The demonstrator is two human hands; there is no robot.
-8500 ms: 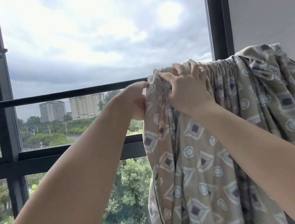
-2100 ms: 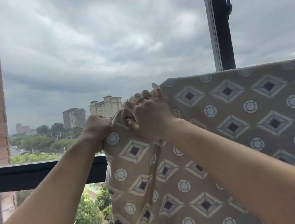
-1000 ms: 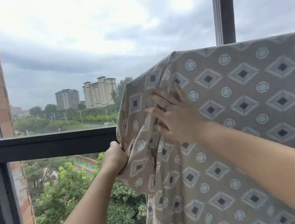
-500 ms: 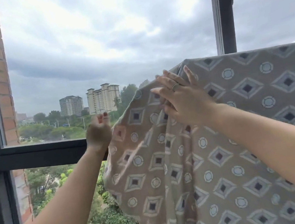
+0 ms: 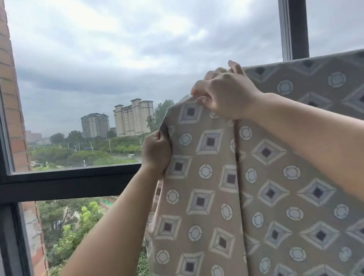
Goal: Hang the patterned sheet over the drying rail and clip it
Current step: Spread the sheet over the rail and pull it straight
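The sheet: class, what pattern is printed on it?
Head view: the sheet is tan, printed with rows of diamonds with dark centres and pale ringed circles.

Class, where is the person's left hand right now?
In the head view, centre-left: the left hand grips the beige diamond-patterned sheet's left edge, below the right hand.

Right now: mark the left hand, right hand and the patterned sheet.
left hand point(image 5: 157, 151), head view, back of the fist.
right hand point(image 5: 227, 95), head view, back of the hand.
patterned sheet point(image 5: 212, 205), head view, hanging front panel.
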